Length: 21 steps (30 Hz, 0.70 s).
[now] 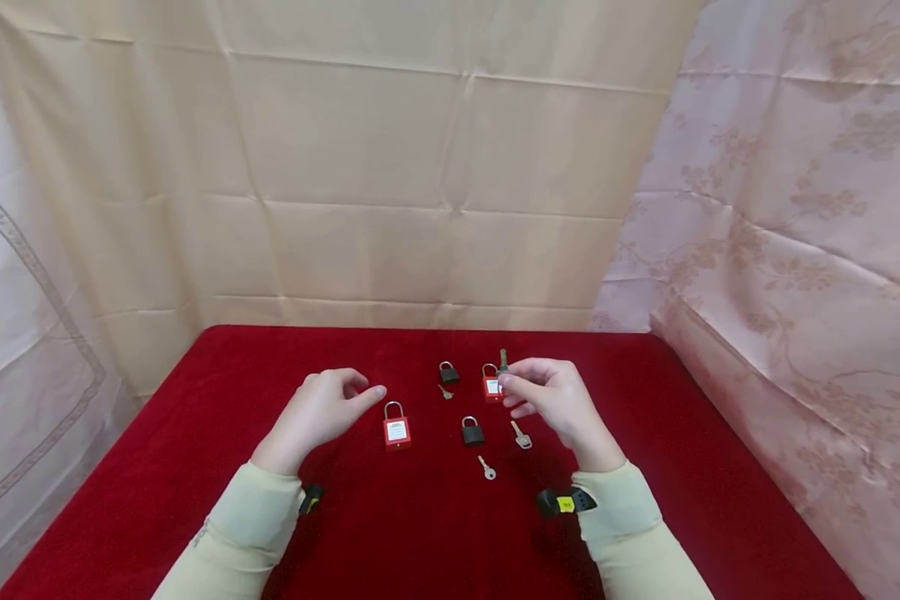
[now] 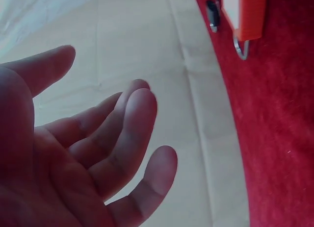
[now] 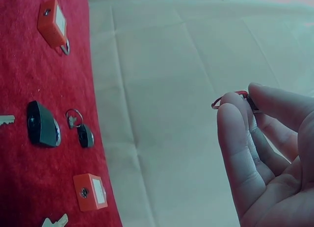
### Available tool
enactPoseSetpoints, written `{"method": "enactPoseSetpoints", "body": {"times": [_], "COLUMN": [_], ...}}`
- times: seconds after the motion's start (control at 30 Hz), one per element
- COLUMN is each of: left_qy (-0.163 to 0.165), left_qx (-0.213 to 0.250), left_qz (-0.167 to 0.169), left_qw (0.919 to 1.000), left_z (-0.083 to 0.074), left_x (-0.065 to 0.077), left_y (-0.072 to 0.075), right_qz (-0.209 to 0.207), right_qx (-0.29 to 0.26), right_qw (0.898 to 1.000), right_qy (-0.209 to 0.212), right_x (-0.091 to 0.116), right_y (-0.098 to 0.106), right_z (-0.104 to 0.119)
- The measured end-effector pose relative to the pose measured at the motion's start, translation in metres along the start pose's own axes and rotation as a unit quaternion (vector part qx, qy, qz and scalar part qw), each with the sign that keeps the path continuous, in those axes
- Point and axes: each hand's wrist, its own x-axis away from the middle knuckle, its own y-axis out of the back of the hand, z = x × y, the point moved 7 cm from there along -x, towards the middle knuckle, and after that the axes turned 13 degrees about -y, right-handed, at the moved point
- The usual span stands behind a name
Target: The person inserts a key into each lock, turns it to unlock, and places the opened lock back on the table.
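My right hand (image 1: 558, 400) pinches a small metal key (image 1: 503, 360) between thumb and fingers, above the table. In the right wrist view, a thin loop (image 3: 229, 97) shows at the fingertips; the rest is mostly covered. Behind that hand lies a red padlock (image 1: 492, 387) with a white label, partly hidden. My left hand (image 1: 322, 412) hovers with loosely bent fingers and holds nothing. Beside it lies another red padlock (image 1: 397, 430), apart from the fingers. Two black padlocks, one farther back (image 1: 449, 373) and one nearer (image 1: 472, 432), lie between the hands.
A small key (image 1: 446, 392) lies by the far black padlock, with a ring (image 3: 73, 111) near it. A larger key (image 1: 522, 435) and a slim key (image 1: 487, 468) lie nearer. Red cloth (image 1: 390, 533) covers the table; a beige curtain (image 1: 420, 167) hangs behind it.
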Motion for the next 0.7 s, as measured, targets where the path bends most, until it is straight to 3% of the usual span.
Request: {"method": "enactPoseSetpoints", "body": {"times": [0.7], "left_qy": [0.067], "left_qx": [-0.047], "left_qz": [0.117], "left_qw": [0.9898], "left_z": [0.021], "left_x": [-0.029], "left_y": [-0.057], "right_qz": [-0.008], "right_qx": [0.011], "right_qw": [1.000], "right_qy": [-0.026], "right_x": [-0.009], "right_y": [0.010], "right_z": [-0.013]}}
